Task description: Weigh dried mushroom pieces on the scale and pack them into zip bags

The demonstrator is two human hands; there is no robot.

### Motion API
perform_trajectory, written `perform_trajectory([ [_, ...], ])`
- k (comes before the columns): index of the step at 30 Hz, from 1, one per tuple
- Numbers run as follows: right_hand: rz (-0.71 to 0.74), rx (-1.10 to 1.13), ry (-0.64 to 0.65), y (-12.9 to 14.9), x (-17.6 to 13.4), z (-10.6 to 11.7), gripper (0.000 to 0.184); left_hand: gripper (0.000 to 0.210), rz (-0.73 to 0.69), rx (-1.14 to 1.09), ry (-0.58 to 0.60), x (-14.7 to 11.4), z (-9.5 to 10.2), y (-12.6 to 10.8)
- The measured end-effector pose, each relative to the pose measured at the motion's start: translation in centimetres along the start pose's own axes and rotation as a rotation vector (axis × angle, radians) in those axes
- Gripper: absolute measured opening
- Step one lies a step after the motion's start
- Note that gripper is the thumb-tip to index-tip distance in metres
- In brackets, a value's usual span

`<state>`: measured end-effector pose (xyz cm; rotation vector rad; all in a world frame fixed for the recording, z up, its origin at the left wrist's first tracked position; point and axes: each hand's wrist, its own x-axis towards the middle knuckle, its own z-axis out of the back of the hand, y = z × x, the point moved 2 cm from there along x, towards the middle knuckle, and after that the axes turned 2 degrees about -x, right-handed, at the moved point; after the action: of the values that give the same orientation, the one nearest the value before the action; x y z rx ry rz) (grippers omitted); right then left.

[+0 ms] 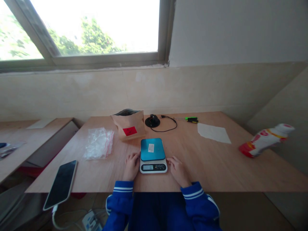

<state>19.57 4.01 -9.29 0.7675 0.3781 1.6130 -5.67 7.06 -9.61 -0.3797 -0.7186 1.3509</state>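
Observation:
A small digital kitchen scale (153, 165) with a blue weighing plate (152, 150) sits near the table's front edge. A white label is stuck on the plate, and the display is lit, its digits too small to read for certain. My left hand (131, 166) rests on the table against the scale's left side, fingers loosely bent and holding nothing. On the other side lies my right hand (178, 170), its fingers apart and their tips at the scale's right edge. Behind the scale stands an open brown paper pouch (130, 123) with a red label; its contents are hidden.
Clear plastic zip bags (98, 143) lie left of the pouch. A phone (62, 183) on a charging cable overhangs the front left edge. Behind are a black round-based object (152, 121), a black cable (168, 131) and screwdrivers (192, 120). Paper (213, 133) and a bottle (262, 141) are rightward.

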Motion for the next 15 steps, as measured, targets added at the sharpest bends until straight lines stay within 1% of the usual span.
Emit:
perform_trajectory([
  [5,-0.01,-0.029,-0.034,0.2,0.1,0.1,0.04,0.044,0.02,0.115,0.082,-0.1,0.5,-0.9],
  [8,-0.023,-0.03,-0.027,0.3,0.0,0.2,0.041,0.046,0.036,0.151,0.096,-0.2,0.7,-1.2],
  [10,-0.023,-0.022,-0.032,0.3,0.0,0.7,0.041,0.047,0.048,0.164,0.085,-0.3,1.1,-1.3],
  [12,-0.001,-0.007,-0.062,0.7,0.4,2.0,0.04,0.046,0.058,0.149,0.037,-0.3,2.2,-1.7],
  [13,0.023,0.011,-0.082,1.1,0.9,2.9,0.039,0.044,0.05,0.124,-0.007,-0.3,3.0,-2.0],
  [15,0.095,0.082,-0.111,3.0,2.7,5.1,0.038,0.039,-0.004,0.039,-0.139,0.3,5.2,-3.1],
])
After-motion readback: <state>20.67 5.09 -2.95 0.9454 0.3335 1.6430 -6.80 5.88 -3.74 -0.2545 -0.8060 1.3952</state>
